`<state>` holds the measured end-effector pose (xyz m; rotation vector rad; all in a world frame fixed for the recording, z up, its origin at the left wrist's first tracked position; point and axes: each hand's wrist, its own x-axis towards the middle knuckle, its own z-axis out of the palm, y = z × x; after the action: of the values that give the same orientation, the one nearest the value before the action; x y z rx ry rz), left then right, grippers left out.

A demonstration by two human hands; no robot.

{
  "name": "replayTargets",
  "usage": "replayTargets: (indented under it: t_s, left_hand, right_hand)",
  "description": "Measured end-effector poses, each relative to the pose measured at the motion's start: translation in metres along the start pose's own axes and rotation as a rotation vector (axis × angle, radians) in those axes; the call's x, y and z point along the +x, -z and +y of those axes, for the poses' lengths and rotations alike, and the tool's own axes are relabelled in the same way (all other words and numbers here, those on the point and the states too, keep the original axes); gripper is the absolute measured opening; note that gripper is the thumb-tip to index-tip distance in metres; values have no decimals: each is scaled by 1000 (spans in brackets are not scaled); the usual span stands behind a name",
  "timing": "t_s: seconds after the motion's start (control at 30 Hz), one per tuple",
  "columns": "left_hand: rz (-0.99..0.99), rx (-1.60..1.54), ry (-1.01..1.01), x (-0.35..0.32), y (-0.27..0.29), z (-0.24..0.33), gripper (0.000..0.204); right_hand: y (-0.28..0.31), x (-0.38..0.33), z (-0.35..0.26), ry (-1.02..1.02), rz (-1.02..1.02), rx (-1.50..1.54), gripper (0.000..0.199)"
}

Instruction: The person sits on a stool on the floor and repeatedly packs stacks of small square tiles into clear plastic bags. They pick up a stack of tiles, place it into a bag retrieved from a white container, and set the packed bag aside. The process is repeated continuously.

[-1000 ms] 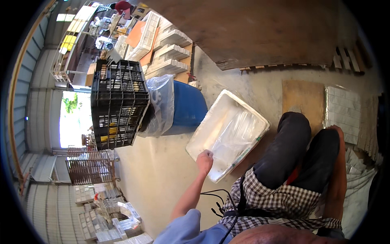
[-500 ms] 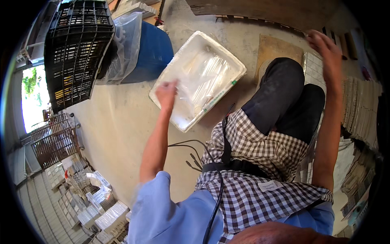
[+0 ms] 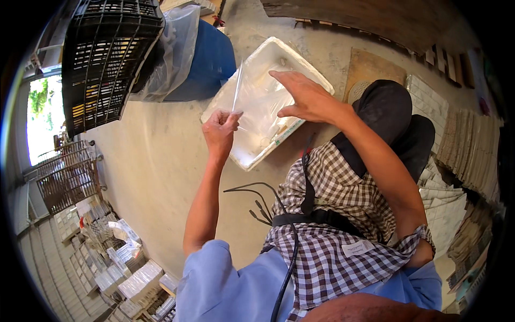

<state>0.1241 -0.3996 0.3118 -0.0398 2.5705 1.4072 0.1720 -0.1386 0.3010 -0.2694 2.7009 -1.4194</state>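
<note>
Left hand (image 3: 221,127) pinches thin clear strip (image 3: 236,88), long axis upright, over tray (image 3: 257,155).

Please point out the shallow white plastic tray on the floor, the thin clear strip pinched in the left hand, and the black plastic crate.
White plastic tray (image 3: 242,156): head view, on its near rim.
Thin clear strip (image 3: 237,86): head view, mid-length.
Black plastic crate (image 3: 102,53): head view, on its lattice side wall.
</note>
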Motion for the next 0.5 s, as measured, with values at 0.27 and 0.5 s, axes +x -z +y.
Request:
replayTargets:
  t_s: [0.27,0.5]
  left_hand:
    - [56,-242,26,-19,4,8,22]
    - [171,591,-525,-21,6,-17,72]
  right_hand:
    - [-8,17,18,-11,22,-177,18]
    - [-19,12,16,176,100,-261,15]
